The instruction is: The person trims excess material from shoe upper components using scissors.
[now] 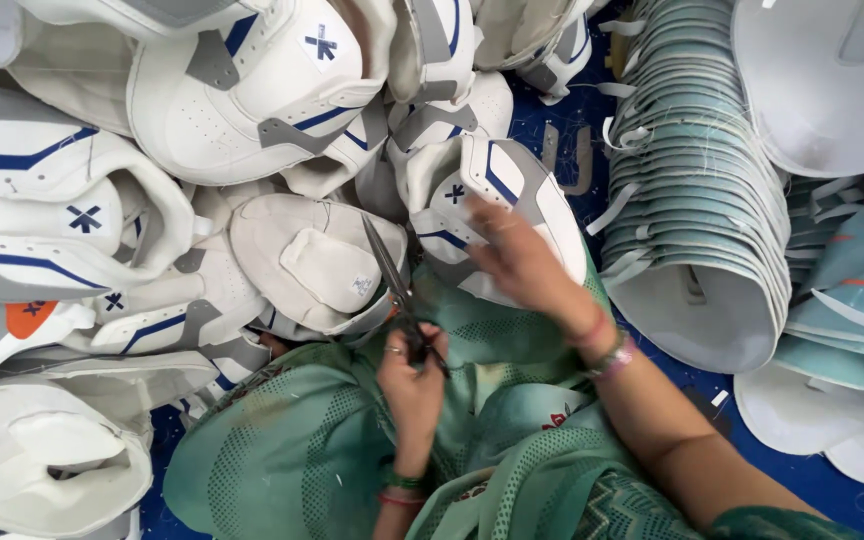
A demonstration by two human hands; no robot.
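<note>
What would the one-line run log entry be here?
left hand: holds scissors | right hand: on white shoe upper | green stacked pieces right
</note>
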